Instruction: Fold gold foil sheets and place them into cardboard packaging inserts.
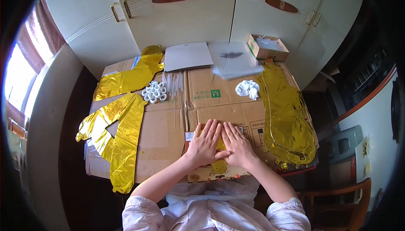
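Note:
My left hand (204, 147) and my right hand (237, 147) lie flat side by side near the front edge of the cardboard-covered table. Their fingers are stretched out and point away from me, and the thumbs meet. Beneath them is a piece of gold foil (219, 166), mostly covered by the palms. It rests on a printed card or flat package (204, 175) with a leaf pattern along its near edge. Neither hand grips anything. A small white label (190, 136) shows beside my left hand.
Gold foil balloons, flat, lie at the left (126, 142), the back left (130, 78) and the right (287, 117). White rings (155, 91), clear tubes (174, 83), a white board (187, 56), clear plastic bags (236, 62), an open box (268, 46) and crumpled white fabric (248, 89) sit farther back.

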A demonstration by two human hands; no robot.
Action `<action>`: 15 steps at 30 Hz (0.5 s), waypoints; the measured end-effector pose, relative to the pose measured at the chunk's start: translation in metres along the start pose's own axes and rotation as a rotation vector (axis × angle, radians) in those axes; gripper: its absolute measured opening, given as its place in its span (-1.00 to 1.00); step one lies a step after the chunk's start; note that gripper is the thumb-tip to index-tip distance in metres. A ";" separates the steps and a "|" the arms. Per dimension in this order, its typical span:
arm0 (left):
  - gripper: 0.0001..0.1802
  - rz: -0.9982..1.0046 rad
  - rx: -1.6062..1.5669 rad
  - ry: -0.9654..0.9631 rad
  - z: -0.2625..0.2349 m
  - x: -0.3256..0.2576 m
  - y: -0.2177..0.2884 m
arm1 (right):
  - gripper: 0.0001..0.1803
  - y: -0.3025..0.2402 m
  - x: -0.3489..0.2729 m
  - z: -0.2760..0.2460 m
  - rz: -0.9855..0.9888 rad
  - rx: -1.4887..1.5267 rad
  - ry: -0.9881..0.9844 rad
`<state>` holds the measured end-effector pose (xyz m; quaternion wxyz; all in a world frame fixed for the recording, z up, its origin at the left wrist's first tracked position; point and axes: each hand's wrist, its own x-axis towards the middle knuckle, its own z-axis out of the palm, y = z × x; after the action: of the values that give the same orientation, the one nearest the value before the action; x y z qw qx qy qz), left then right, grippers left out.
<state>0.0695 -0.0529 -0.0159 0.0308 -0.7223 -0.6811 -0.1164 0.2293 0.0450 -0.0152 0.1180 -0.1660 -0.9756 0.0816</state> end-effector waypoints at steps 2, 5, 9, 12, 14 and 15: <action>0.12 0.000 0.015 -0.031 -0.004 -0.003 -0.005 | -0.14 0.000 0.000 -0.003 -0.012 0.002 -0.006; 0.10 0.024 -0.033 -0.049 -0.005 -0.007 -0.011 | -0.15 0.000 0.000 -0.005 -0.024 -0.040 -0.025; -0.20 0.079 0.004 -0.127 -0.012 -0.006 -0.021 | -0.19 0.008 -0.006 0.004 -0.052 -0.017 0.037; -0.28 0.086 0.022 -0.194 -0.026 0.002 -0.021 | -0.21 0.004 -0.010 0.002 0.002 -0.060 0.080; -0.27 0.094 0.015 -0.188 -0.025 0.001 -0.025 | -0.20 0.001 -0.013 0.002 0.050 -0.104 0.088; -0.26 0.088 0.019 -0.191 -0.025 0.000 -0.025 | -0.20 0.001 -0.015 0.000 0.065 -0.128 0.091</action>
<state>0.0412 -0.0566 0.0055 -0.0220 -0.7590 -0.6495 -0.0391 0.2428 0.0405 -0.0188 0.1486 -0.2081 -0.9666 0.0154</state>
